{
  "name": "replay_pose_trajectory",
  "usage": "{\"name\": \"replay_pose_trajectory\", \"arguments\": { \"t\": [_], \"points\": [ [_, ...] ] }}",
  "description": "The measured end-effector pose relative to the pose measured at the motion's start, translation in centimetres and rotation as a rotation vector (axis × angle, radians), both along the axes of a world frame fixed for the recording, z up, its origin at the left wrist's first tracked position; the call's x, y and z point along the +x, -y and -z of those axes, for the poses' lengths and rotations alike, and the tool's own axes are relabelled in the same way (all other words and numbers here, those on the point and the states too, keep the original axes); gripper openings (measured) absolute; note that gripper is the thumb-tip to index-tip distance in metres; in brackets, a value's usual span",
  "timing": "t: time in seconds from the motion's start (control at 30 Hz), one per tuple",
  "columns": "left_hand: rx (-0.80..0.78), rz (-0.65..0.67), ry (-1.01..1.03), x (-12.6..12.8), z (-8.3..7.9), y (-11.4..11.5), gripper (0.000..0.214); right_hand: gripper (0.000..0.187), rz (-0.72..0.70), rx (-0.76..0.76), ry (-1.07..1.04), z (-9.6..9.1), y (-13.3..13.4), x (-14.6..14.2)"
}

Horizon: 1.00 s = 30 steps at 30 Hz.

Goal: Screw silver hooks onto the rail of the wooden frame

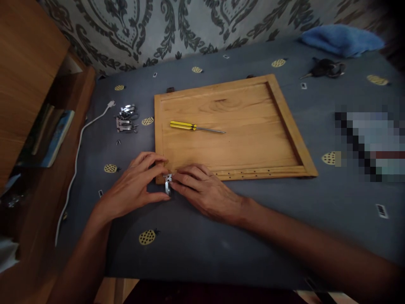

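A small shiny metal hinge (168,186) sits at the near left corner of a shallow wooden frame panel (247,114). My left hand (134,188) curves around it from the left, with the thumb and index finger at its two ends. From the other side my right hand (207,194), fingers bent together, has its fingertips on the hinge's right edge and the panel's near rail. A screwdriver (183,125) with a yellow handle lies on the panel, its tip toward the right. Several small dark holes run along the near rail.
More metal hinges (125,118) lie left of the panel, with small screws (118,142) below them. A white cable (77,156) runs beside the wooden shelf (60,156). A blue cloth (343,40) and a dark tool (325,68) are at the back right.
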State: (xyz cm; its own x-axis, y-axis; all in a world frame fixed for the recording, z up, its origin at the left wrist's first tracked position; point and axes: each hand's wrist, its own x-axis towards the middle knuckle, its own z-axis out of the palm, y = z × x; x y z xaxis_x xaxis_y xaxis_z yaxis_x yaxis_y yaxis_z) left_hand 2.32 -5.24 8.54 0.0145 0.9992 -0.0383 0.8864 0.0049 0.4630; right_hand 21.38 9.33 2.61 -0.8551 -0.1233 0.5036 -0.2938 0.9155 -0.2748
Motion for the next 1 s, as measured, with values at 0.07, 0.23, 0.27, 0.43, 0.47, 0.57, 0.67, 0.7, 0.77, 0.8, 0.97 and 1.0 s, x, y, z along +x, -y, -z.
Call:
{"name": "replay_pose_trajectory", "arguments": {
  "t": [0.07,0.23,0.27,0.43,0.47,0.57,0.67,0.7,0.77,0.8,0.97,1.0],
  "points": [
    [-0.008,-0.008,0.016,0.03,-0.07,0.01,0.033,0.031,-0.002,0.003,0.007,0.04,-0.01,0.00],
    [-0.026,-0.021,0.017,-0.01,-0.04,0.08,0.034,0.029,0.004,0.018,0.004,0.08,-0.05,-0.02],
    [-0.022,-0.022,0.019,-0.03,-0.01,0.09,0.035,0.029,0.004,0.018,0.001,0.07,-0.05,-0.04],
    [-0.013,-0.013,0.021,-0.11,0.13,0.09,0.035,0.029,-0.003,-0.004,-0.004,-0.03,-0.03,-0.14],
    [-0.010,-0.013,0.022,-0.13,0.14,0.09,0.036,0.029,-0.002,-0.005,0.000,-0.03,-0.04,-0.15],
    [-0.010,-0.016,0.018,-0.16,0.14,0.08,0.036,0.029,0.001,-0.002,0.001,0.00,-0.06,-0.14],
    [-0.018,-0.018,0.014,-0.16,0.11,0.06,0.036,0.028,0.006,0.008,-0.005,0.07,-0.08,-0.14],
    [-0.022,-0.019,0.015,-0.16,0.10,0.05,0.036,0.028,0.009,0.013,-0.004,0.09,-0.09,-0.14],
    [-0.023,-0.023,0.020,-0.13,0.08,0.03,0.036,0.028,0.012,0.018,0.004,0.10,-0.08,-0.16],
    [-0.022,-0.026,0.023,-0.12,0.07,0.02,0.036,0.028,0.013,0.019,0.005,0.10,-0.08,-0.19],
    [-0.017,-0.026,0.017,-0.06,0.04,0.00,0.035,0.027,0.012,0.004,-0.010,0.03,-0.05,-0.32],
    [-0.019,-0.025,0.016,-0.07,0.03,0.00,0.034,0.027,0.013,0.006,-0.009,0.04,-0.05,-0.33]
  ]
}}
